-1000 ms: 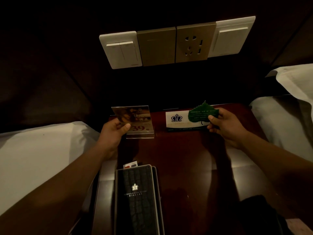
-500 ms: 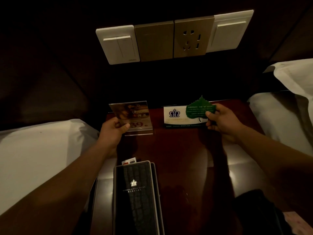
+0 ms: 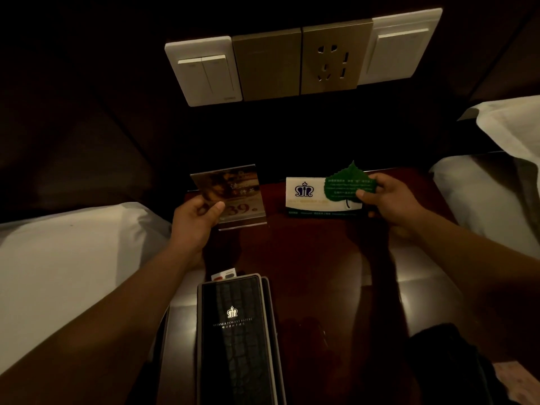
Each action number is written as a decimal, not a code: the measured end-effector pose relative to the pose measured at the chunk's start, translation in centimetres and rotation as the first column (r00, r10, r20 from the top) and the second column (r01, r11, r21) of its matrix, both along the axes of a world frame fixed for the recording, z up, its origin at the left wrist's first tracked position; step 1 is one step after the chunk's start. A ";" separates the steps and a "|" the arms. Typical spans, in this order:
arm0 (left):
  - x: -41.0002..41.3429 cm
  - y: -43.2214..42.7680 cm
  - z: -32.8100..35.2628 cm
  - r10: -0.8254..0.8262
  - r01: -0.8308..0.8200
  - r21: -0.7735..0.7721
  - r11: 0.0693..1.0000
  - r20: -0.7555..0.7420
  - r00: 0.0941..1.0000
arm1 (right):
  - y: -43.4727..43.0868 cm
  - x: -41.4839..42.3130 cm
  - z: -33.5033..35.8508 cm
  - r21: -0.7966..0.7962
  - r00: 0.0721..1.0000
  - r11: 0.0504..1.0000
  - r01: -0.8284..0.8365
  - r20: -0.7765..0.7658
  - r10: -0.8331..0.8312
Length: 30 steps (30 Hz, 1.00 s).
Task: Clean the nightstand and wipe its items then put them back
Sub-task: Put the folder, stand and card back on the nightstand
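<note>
On the dark wooden nightstand (image 3: 315, 258) my left hand (image 3: 195, 220) grips the left edge of a clear acrylic sign stand (image 3: 233, 194) that shows a picture and "39". It stands at the back left. My right hand (image 3: 388, 200) pinches a green leaf-shaped card (image 3: 344, 182) in front of a white tent card (image 3: 304, 197) with a blue crown logo at the back right. A black hotel folder (image 3: 236, 340) lies at the front left of the nightstand.
Wall switches and a socket panel (image 3: 301, 59) sit above the nightstand. White bedding lies on the left (image 3: 67, 264) and on the right (image 3: 496, 206). A dark cloth (image 3: 447, 363) lies at the front right. A small card (image 3: 223, 274) pokes out behind the folder.
Both hands keep their hold on the sign stand and the leaf card. They have edged slightly toward the back of the nightstand; the view has shifted a little.
</note>
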<state>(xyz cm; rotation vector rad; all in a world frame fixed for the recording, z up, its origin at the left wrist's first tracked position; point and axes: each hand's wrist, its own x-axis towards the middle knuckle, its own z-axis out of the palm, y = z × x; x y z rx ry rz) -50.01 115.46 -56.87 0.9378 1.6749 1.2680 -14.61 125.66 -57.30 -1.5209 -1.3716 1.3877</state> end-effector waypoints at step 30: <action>-1.5 -0.6 0.9 -0.071 0.068 -0.060 0.996 -0.047 0.996 | -0.5 -0.3 1.5 -0.059 0.998 0.997 0.045 -0.042 -0.047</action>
